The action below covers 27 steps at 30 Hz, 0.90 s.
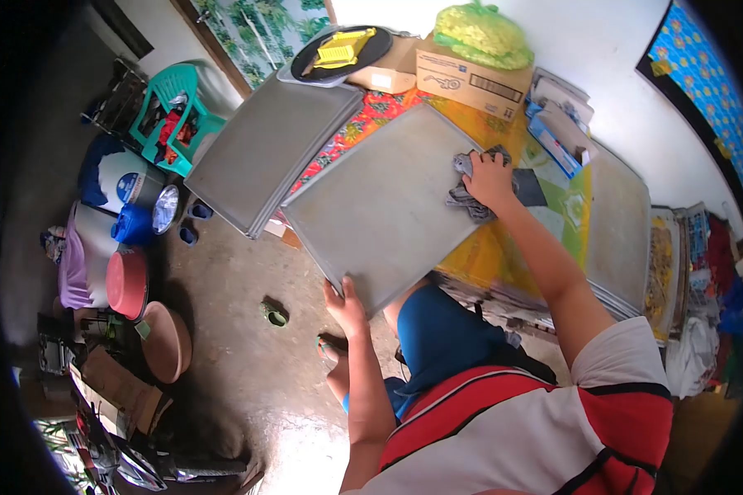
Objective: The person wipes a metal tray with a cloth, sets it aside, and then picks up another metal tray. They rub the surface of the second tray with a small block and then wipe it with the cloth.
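Observation:
A flat grey metal baking tray [380, 206] lies tilted in front of me, partly over the table. My left hand [347, 310] grips its near left corner, thumb on top and fingers curled under the edge. On the tray's right side my right hand [489, 180] presses a crumpled grey cloth [468, 194] against the surface, its fingers bent over the cloth. To the left rests a stack of similar trays [276, 148]. Another stack of trays [619, 223] stands on the right.
A cardboard box [470, 82] with a yellow-green plastic bag [483, 35] sits at the back of the table, beside a black round tray [305, 59]. A long blue box [555, 140] lies at right. On the floor are a green clog [273, 313] and basins [167, 342]; a green chair [173, 87] stands behind.

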{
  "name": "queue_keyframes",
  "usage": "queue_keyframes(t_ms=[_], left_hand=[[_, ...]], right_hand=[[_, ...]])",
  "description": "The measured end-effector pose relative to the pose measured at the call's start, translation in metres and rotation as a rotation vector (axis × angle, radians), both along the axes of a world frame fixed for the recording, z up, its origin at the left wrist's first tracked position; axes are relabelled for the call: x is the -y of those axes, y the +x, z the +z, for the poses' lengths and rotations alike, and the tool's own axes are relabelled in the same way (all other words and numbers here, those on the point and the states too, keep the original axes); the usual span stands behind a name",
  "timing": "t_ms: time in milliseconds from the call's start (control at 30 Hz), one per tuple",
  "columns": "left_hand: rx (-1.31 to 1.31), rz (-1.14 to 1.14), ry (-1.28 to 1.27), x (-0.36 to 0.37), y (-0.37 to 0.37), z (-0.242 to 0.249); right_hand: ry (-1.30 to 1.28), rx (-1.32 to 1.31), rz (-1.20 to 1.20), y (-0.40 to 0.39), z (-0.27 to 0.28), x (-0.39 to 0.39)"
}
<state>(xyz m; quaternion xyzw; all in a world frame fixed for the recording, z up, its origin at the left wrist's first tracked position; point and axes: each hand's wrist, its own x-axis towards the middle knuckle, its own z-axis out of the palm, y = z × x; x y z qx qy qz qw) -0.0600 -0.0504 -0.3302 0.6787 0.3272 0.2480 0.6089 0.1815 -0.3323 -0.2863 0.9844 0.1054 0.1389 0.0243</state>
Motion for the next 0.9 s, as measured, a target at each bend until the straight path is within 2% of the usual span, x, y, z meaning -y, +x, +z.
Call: queue_keyframes(t_ms=[100,200,267,367,400,533,567,600,633,667,700,767,800,833,900], left_hand=[[0.059,-0.001,-0.054,-0.001,0.0,-0.009],[0.101,0.014,-0.072,-0.004,0.002,-0.022],[0.095,0.033,-0.059,-0.004,0.004,-0.025],[-0.062,-0.036,-0.009,-0.004,0.002,-0.01],[-0.022,-0.072,0.102,-0.013,0.004,-0.037],[-0.174,-0.366,-0.418,-0.036,-0.013,0.007],[-0.217,-0.456,-0.525,-0.043,-0.018,0.017],[-0.095,-0.534,-0.673,-0.051,-0.019,0.011],[0.031,-0.613,-0.818,-0.06,-0.021,0.013],[0.032,-0.748,-0.949,-0.078,-0.029,0.019],[0.15,-0.675,-1.024,-0.098,-0.034,0.004],[0.392,-0.518,-1.168,-0.128,-0.042,-0.043],[0.399,-0.262,-1.101,-0.105,-0.05,0.003],[0.52,-0.226,-0.87,-0.104,-0.056,0.004],[0.514,-0.059,-0.968,-0.08,-0.067,0.036]], right_hand=[[-0.021,-0.09,-0.134,-0.041,0.005,0.011],[-0.028,-0.053,-0.145,-0.079,0.007,0.003],[-0.02,-0.065,-0.095,-0.106,0.008,-0.013],[0.006,-0.08,0.064,-0.157,0.015,-0.052],[0.036,-0.087,0.131,-0.173,0.015,-0.068],[0.135,-0.039,0.51,-0.234,0.0,-0.142],[0.125,-0.118,0.61,-0.248,0.008,-0.161],[0.294,-0.217,0.75,-0.256,0.022,-0.174],[0.497,-0.535,0.759,-0.255,0.03,-0.193],[0.603,-0.708,0.702,-0.251,0.039,-0.203],[0.705,-0.88,0.641,-0.246,0.051,-0.21],[0.875,-0.78,0.629,-0.238,0.058,-0.215],[0.975,-0.939,0.608,-0.233,0.074,-0.212],[1.06,-0.833,0.669,-0.237,0.074,-0.216],[1.22,-0.606,0.783,-0.252,0.073,-0.231]])
